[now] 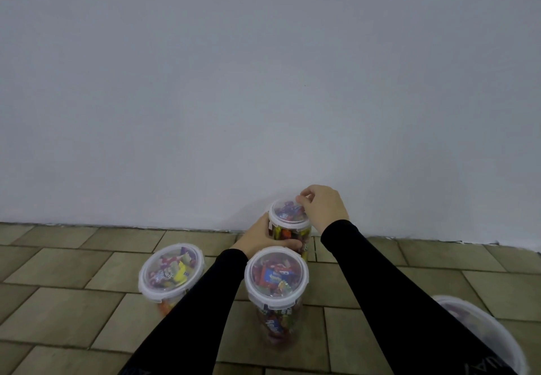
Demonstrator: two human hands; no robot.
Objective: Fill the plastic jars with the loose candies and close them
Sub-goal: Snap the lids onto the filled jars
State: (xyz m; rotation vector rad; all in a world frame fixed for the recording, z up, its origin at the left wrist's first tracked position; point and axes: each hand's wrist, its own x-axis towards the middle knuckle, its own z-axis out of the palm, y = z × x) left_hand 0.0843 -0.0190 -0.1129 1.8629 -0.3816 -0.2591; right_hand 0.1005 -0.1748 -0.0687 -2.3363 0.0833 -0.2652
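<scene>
A tall clear jar (289,232) full of wrapped candies stands on the floor close to the wall, with a clear white-rimmed lid (288,213) on top. My left hand (259,238) grips the jar's side, fingers curled round it. My right hand (323,209) rests at the far right edge of the lid, its fingertips curled on the rim. Nearer to me stands a second lidded jar (276,292) of candies, between my forearms. A third lidded jar (171,272) stands to the left, partly hidden by my left sleeve.
Olive-brown floor tiles (73,287) stretch across the lower view. A plain white wall (263,82) rises right behind the far jar. A white-rimmed container (494,333) shows at the lower right, mostly hidden by my right arm.
</scene>
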